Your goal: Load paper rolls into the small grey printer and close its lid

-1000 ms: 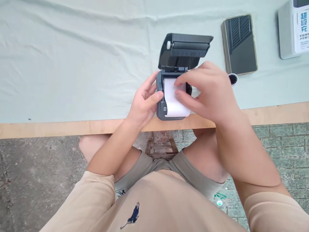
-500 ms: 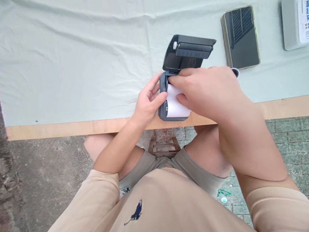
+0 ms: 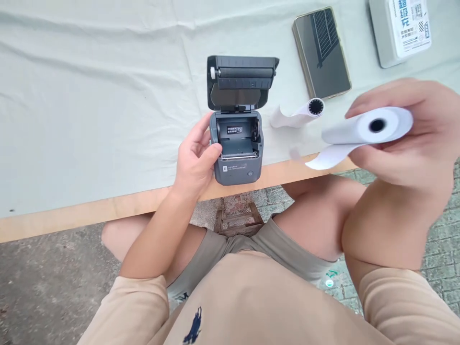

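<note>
A small dark grey label printer (image 3: 237,175) stands at the table's front edge with its lid (image 3: 242,72) raised. Its paper bay is bare inside. My left hand (image 3: 197,160) grips the printer's left side, thumb on the front rim. Off to the right, my right hand (image 3: 406,100) is closed around a white paper roll (image 3: 359,132), whose loose end hangs down to the left. Between the printer and that hand, a second paper roll (image 3: 298,116) with a dark toothed core lies on the cloth.
Behind the second roll lies a dark-screened phone or tablet (image 3: 323,52) in a clear case. A white box (image 3: 398,33) with blue printing sits at the back right. Pale cloth (image 3: 108,96) covers the table, whose wooden edge (image 3: 108,206) shows in front.
My right hand has left the printer's bay and moved right with the paper roll, leaving the bay bare. The second roll has come into view. My left hand keeps its hold.
</note>
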{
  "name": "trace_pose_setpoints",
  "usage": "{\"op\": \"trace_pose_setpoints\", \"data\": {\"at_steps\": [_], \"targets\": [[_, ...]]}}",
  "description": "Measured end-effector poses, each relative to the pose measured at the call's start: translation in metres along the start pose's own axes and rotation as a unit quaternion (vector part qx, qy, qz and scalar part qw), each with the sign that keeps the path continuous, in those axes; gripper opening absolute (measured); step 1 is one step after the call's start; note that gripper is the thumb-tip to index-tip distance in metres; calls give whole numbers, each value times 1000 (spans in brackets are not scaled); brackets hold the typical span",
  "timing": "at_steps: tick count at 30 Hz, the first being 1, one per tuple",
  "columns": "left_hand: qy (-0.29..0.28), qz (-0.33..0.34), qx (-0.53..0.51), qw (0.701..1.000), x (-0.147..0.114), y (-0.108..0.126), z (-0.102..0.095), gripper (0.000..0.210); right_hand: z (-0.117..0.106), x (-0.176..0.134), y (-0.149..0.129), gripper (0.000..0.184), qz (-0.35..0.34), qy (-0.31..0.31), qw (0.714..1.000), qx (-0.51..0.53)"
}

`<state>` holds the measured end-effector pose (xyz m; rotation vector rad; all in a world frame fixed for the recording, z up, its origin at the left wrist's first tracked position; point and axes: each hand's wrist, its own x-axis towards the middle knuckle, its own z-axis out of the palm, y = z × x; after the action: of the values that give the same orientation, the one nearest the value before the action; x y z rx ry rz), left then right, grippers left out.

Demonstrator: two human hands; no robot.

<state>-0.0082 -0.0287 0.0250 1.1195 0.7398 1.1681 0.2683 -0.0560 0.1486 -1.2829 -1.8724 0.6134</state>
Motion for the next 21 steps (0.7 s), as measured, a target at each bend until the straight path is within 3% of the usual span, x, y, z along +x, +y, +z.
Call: {"op": "trace_pose_setpoints", "data": {"at_steps": [4,8,10,14,15,17,19,21], "targets": [[2,1,-1,1000,0,2,1,57,-13,-22,54,22,50,74,995,-43],[2,12,-19,1000,3,2,2,52,-15,-42,86,28,123,73,981,-127],[4,18,-26,1000,5,1,2,52,-18,-46,86,43,136,50,979,-142],[-4,9,-29,1000,7,0,1,54,-18,-29,54,39,67,177,971,-145],[-5,7,-26,1000,6,1,1,53,-15,-21,44,35,68,176,965,-182],[-1,1,-19,1000,6,1,1,51,-4,-4,25,35,120,50,946,-295],[-4,1,-14,1000,5,0,1,52,9,10,15,39,153,-52,925,-343],[-12,5,-15,1000,4,-2,0,54,22,18,14,36,167,-89,918,-349]]}}
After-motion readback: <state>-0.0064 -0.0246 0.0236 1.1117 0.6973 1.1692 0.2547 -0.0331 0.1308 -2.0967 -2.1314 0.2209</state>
